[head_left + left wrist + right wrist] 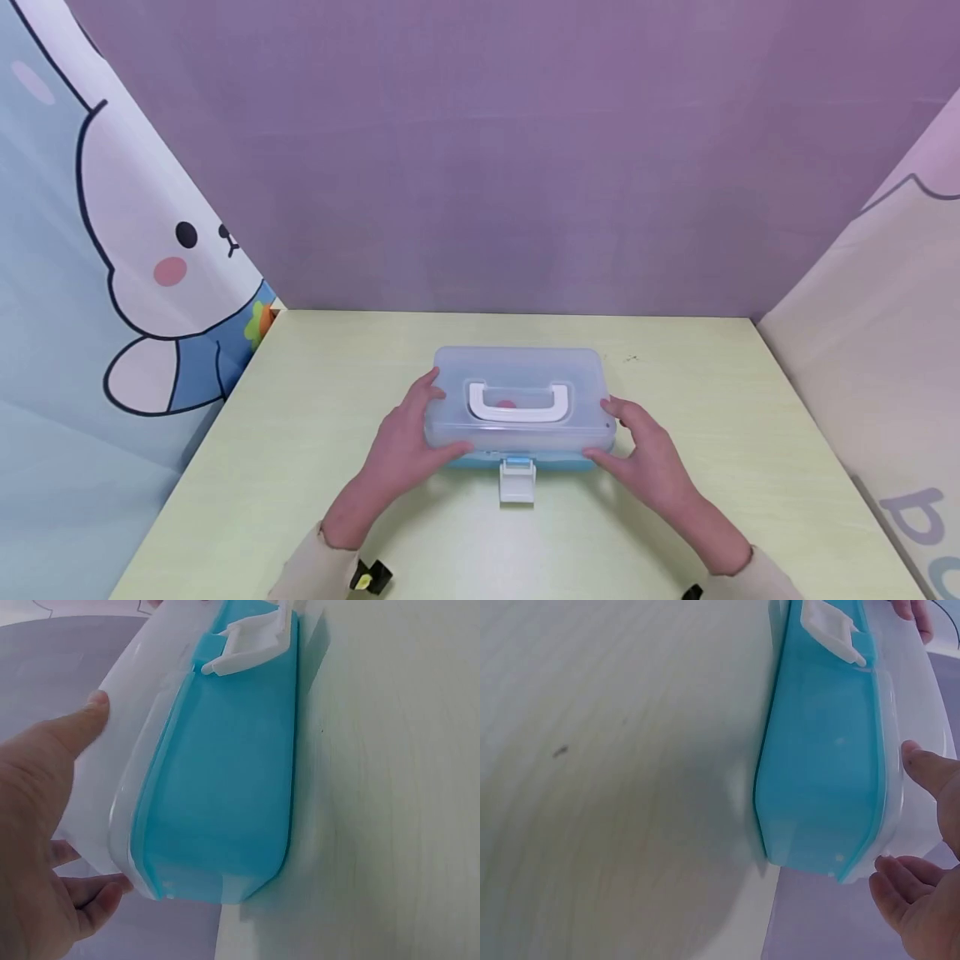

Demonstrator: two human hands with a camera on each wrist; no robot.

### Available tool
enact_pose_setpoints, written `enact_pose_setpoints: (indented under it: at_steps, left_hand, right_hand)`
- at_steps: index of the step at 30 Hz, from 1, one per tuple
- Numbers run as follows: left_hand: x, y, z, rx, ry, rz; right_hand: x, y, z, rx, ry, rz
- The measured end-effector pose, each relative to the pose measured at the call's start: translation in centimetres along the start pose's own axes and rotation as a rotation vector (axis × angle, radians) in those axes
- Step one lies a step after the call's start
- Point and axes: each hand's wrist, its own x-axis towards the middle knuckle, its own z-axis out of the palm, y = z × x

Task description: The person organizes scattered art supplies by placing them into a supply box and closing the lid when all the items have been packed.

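Note:
A plastic storage box with a frosted clear lid (525, 362) and a turquoise base (225, 765) sits on the table. A white carry handle (519, 413) lies folded on the lid. At the front, the white latch (517, 482) is flipped outward, away from the lid. My left hand (411, 429) grips the lid's left end, thumb on the front edge and fingers round the side. On the opposite end my right hand (648, 454) holds the lid the same way. Something small and pink shows faintly through the lid beneath the handle.
The pale wooden table (337, 358) meets a purple backdrop (510, 167) behind the box. A printed cloth with a cartoon rabbit (172, 275) hangs at the left, and a pale cloth (885, 333) lines the right side. Small dark marks are on the tabletop behind the box's right end.

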Motion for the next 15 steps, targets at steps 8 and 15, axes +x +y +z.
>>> enact_pose_setpoints:
  at_steps: [8, 15]
  left_hand:
    - [-0.2, -0.3, 0.4, 0.168, 0.052, 0.105]
    - [-0.2, -0.1, 0.1, 0.157, 0.041, 0.123]
  right_hand:
    - [0.4, -0.3, -0.5, -0.15, -0.016, -0.08]
    - [1.6, -2.2, -1.1, -0.307, 0.056, -0.486]
